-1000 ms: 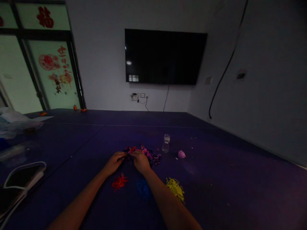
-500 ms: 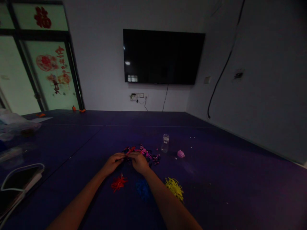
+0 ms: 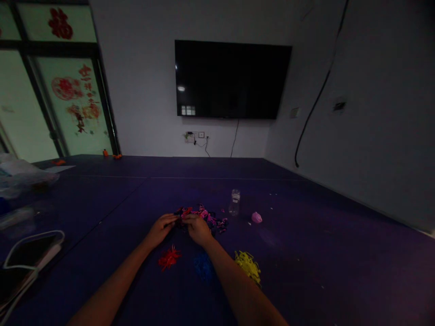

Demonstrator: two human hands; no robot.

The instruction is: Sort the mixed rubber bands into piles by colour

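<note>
Multicoloured strand pile [image 3: 212,218]: left hand [image 3: 161,230], right hand [image 3: 199,230] at near edge; fingertips nearly together, grip unclear. Light pinches should limit tangles.

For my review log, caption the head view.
Two bare hands at a mixed pile of pink, red and dark strands on a purple surface.

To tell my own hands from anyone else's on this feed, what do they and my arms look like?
Your left hand and right hand are ungloved, with no ring or watch to be seen. The left forearm and right forearm show no sleeve. Fingernails are too dim to describe.
</note>
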